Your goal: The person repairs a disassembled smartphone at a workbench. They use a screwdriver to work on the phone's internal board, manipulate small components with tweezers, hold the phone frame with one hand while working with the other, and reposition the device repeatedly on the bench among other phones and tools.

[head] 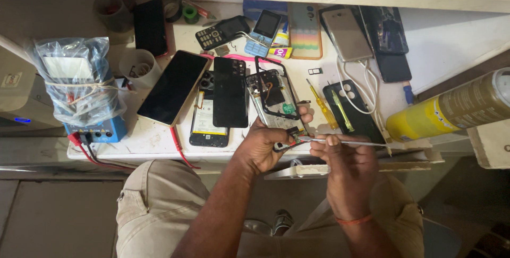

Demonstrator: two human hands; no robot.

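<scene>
Beige trousers (159, 205), orange wrist thread (355, 220)

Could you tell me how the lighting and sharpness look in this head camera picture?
Head view: the white bench top is brightly lit, almost washed out; below the bench edge it falls dark; the opened phone and both hands look sharp, without motion blur.

On the bench (425, 51), the opened phone (273, 101) lies at centre — a screwdriver (322, 105) at its 3 o'clock, a battery (209, 122) at 9, keypad phones (222, 31) at 12. The power supply (95, 128) sits far out at 9, the canister (451, 106) at 3.
</scene>
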